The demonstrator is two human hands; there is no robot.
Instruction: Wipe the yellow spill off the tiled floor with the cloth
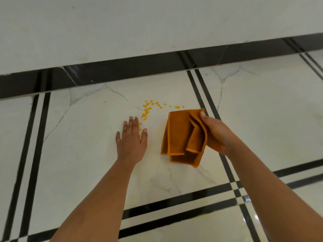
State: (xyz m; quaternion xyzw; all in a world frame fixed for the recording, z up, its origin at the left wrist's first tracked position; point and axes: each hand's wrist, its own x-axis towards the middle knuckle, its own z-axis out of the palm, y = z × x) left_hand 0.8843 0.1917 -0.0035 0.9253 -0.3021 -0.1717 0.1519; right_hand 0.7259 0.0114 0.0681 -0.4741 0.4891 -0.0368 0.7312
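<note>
The yellow spill [148,109] is a scatter of small drops on a white marble floor tile [83,137], curving from beside my left fingers up and across to the right. My left hand [132,140] lies flat and open on the tile, fingers spread, touching the drops' lower end. My right hand [214,132] grips an orange folded cloth [181,137] by its right edge, thumb on top. The cloth hangs loosely just above the tile, right of the spill, with its folds drooping.
A black skirting strip [122,67] runs under a pale wall [139,23] just beyond the spill. Black double lines [174,205] border the tile on all sides. More white tiles stretch to the right and left.
</note>
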